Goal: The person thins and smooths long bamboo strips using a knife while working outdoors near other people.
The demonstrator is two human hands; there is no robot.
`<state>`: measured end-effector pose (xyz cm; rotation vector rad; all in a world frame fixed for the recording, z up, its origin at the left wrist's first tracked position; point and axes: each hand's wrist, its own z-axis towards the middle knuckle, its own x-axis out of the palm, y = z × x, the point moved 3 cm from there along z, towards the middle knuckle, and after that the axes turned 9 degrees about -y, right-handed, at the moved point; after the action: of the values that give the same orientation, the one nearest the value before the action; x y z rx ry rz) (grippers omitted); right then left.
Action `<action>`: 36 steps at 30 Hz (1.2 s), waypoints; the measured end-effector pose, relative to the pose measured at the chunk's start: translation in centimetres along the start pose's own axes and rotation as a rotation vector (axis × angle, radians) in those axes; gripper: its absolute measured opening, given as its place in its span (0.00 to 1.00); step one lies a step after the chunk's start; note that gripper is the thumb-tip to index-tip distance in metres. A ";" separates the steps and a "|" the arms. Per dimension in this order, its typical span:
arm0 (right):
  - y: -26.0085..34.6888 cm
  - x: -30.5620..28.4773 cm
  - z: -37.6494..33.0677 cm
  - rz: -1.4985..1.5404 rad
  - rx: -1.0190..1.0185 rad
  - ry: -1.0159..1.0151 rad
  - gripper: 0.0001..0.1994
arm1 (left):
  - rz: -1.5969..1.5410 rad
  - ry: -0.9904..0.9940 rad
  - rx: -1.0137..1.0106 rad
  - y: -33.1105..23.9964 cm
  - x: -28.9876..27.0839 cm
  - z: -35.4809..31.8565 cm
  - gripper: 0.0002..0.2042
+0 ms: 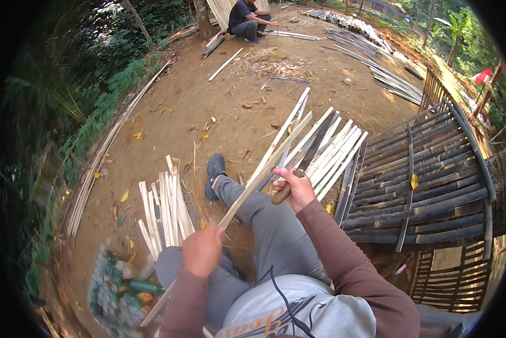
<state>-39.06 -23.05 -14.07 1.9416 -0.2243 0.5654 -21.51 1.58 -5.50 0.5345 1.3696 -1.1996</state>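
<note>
My left hand [202, 249] is closed around a long pale bamboo strip [244, 197], which slants from beside my left thigh up past my right hand. My right hand [298, 190] grips a knife by its brown wooden handle [281, 196], close beside the strip. The knife's blade is hard to tell from the strips behind it. Beyond my right hand lies a fanned pile of split bamboo strips [334, 155], mostly pale with some dark ones. Another bundle of shorter pale strips [165, 208] lies to the left of my knee.
A dark bamboo-slat bench [416, 197] stands at right. Bottles [117, 287] lie at lower left. Long poles [115, 143] edge the dirt ground by the plants. Far off, a person [247, 19] crouches near shavings [272, 58]; more bamboo [371, 59] lies at far right.
</note>
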 end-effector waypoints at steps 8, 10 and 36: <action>-3.0 -0.4 -3.1 -0.840 -0.446 -0.003 0.23 | 0.173 -0.153 0.002 1.4 -0.6 1.7 0.11; -2.5 1.4 -5.0 -0.971 -0.486 0.084 0.30 | 0.153 -0.186 0.046 1.7 -0.5 2.2 0.11; 7.2 -0.6 1.6 -1.308 -0.721 -0.190 0.32 | 0.137 -0.324 0.076 2.0 -3.7 1.6 0.12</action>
<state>-41.99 -27.62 -9.11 1.0725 0.6284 -0.5187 -18.22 2.15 -2.47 0.4563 1.0005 -1.1724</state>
